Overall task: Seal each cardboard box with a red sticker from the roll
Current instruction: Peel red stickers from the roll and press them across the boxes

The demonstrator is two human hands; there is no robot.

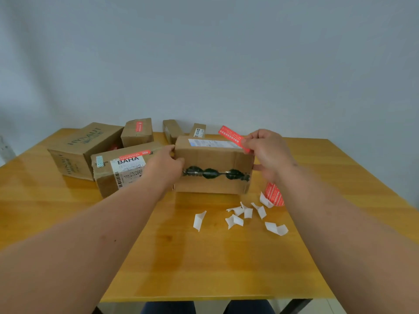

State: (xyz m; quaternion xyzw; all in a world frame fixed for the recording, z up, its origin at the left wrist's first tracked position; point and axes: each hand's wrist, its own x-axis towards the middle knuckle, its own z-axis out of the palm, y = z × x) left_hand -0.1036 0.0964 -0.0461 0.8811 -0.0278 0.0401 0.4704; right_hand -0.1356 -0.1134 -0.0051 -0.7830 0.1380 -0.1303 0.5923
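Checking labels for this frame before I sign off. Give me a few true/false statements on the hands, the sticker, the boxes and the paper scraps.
1. The right hand pinches a red sticker above the box in front. True.
2. The left hand rests flat on the table, away from any box. False: it grips the left end of the box in front.
3. The BAHA box already carries a red sticker on top. True.
4. The sticker roll stands on top of the HYNAUT box. False: it sits on the table, to the right of the box in front, beneath the right forearm.
5. White backing scraps lie on the table in front of the box. True.
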